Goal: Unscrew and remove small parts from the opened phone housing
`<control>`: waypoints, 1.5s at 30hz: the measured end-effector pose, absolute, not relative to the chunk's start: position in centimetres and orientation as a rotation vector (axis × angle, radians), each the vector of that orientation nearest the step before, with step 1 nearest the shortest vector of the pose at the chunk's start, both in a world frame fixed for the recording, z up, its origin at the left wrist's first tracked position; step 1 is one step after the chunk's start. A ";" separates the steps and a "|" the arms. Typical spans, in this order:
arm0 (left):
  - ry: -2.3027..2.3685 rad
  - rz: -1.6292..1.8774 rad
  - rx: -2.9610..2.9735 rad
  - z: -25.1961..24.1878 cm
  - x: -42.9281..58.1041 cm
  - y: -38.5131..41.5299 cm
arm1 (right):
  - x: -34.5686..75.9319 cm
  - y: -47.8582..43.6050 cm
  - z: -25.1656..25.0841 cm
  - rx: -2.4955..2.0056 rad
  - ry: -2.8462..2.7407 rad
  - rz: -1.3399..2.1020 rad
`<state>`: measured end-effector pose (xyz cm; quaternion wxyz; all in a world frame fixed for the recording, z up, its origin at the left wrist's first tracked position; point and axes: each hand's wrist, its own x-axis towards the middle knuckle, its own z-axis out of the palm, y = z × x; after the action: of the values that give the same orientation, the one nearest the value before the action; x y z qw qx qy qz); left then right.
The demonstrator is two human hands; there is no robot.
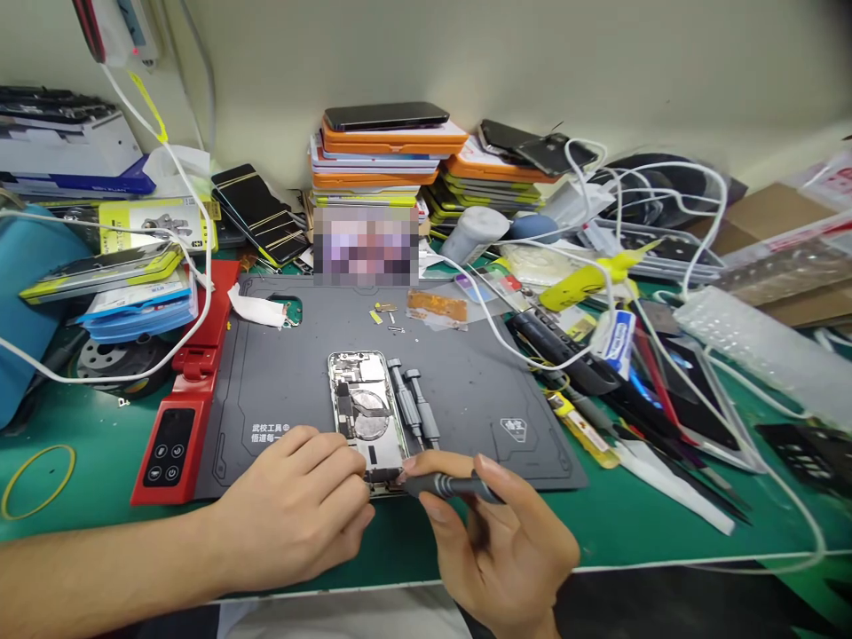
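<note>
An opened smartphone lies on the dark grey work mat, its inner parts bare and a round coil in the middle. My left hand is closed, its curled fingers gripping the phone's lower left edge; the thumb is hidden. With the fingers of my right hand I hold a grey screwdriver, nearly level. Its front end is at the phone's bottom edge, where fingertips partly cover the contact. Right beside the phone lie two more grey screwdrivers, side by side.
A red strip with buttons borders the mat on the left. Small loose parts and an orange-brown patch lie near its top. Stacked boxes stand behind. Tools, a yellow bottle and white cables crowd the right.
</note>
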<state>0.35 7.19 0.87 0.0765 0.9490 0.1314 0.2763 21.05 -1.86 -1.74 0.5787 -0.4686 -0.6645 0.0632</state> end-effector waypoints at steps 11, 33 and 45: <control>0.407 0.814 2.846 0.8 0.2 7.1 | 21.3 -1.5 -1.4 -1.086 -1.718 -0.038; 0.441 0.682 2.625 1.2 -0.3 7.9 | 21.4 -2.0 -0.6 -1.035 -1.594 0.167; 0.383 0.711 2.544 1.2 -0.2 7.9 | 21.3 -2.1 -0.8 -0.966 -1.602 0.283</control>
<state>-0.24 7.91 1.18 0.2342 0.9266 0.1397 0.2589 21.26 -2.15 -0.81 0.5849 -0.4141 -0.6868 0.1211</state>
